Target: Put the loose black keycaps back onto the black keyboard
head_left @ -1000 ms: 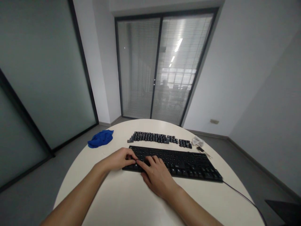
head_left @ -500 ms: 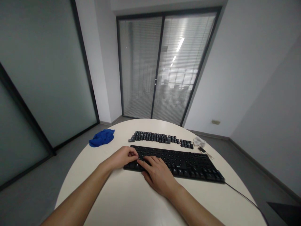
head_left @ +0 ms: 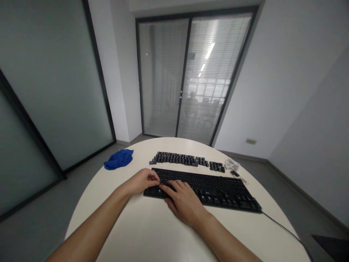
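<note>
A black keyboard (head_left: 231, 194) lies on the round table, many of its upper key positions bare and keys in place along its lower rows. At its left end is my left hand (head_left: 143, 181), thumb and fingertips pinched together over the keyboard; whatever may be between them is too small to make out. My right hand (head_left: 184, 200) rests palm down across the keyboard's front edge, fingers stretched over the keys, the index fingertip close to the left hand's pinch. Behind the keyboard, loose keycaps (head_left: 177, 158) stand in rows.
A crumpled blue cloth (head_left: 119, 159) lies on the pale table (head_left: 141, 225) at the left. To the right are a clear plastic bag (head_left: 231, 164) and a small dark object (head_left: 235, 174). The keyboard's cable (head_left: 282, 227) runs off the right edge.
The view has shifted very slightly. Both hands stay at nearly the same place on the keyboard.
</note>
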The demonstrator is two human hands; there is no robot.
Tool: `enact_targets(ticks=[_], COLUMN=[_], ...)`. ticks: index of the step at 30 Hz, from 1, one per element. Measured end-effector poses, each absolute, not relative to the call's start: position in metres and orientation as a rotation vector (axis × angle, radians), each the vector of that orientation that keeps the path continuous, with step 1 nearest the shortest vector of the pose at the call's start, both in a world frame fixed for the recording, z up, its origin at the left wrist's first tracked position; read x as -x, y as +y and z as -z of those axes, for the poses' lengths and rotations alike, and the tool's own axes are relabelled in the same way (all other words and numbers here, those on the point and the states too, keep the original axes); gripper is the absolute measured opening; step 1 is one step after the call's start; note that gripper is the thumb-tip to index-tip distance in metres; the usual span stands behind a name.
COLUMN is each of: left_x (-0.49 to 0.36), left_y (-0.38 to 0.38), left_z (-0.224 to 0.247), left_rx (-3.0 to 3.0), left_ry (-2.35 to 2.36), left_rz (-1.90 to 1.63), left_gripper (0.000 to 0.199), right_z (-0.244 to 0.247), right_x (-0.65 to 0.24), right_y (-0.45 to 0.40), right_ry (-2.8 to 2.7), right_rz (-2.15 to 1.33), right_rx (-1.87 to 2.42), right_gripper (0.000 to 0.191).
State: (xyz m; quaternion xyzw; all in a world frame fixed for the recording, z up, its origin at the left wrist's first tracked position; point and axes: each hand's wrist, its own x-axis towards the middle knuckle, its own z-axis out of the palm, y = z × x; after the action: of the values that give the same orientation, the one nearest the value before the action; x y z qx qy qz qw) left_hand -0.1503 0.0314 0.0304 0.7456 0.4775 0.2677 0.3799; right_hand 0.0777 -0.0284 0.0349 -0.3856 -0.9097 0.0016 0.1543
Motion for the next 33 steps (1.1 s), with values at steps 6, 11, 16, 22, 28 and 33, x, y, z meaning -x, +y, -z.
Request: enact_targets(ticks=[6, 11, 16, 22, 28, 33], left_x=[0.152, 0.157, 0.159, 0.156, 0.150, 0.147], left_y=[0.030, 0.028, 0.026, 0.026, 0.027, 0.026], left_z=[-0.031, -0.034, -0.037, -0.038, -0.039, -0.040], left_rx=[-1.876, -1.912, -1.955, -2.006, -1.932, -1.878], left_ry=[1.188, 1.172, 1.177, 1.135, 1.075, 1.036], left_rz=[-0.685, -0.608, -0.557, -0.592, -0.718, -0.811], left_gripper=[0.024, 0.024, 0.025, 0.022, 0.022, 0.022], right_z=[-0.032, -0.029, -0.028, -0.026, -0.026, -0.024], right_x=[-0.079, -0.081, -0.082, -0.082, -0.084, -0.084], right_y=[-0.027, -0.024, -0.024, -0.024, -0.024, -0.021], right_ry=[-2.597, -2.576, -2.567, -2.527, -2.490, -2.389], right_rz=[-0.010, -0.026, -0.044, -0.095, -0.160, -0.217], right_rx=[1.089, 1.057, 1.054, 1.069, 1.067, 1.040], right_gripper=[0.044, 0.041, 0.041, 0.045, 0.049, 0.042])
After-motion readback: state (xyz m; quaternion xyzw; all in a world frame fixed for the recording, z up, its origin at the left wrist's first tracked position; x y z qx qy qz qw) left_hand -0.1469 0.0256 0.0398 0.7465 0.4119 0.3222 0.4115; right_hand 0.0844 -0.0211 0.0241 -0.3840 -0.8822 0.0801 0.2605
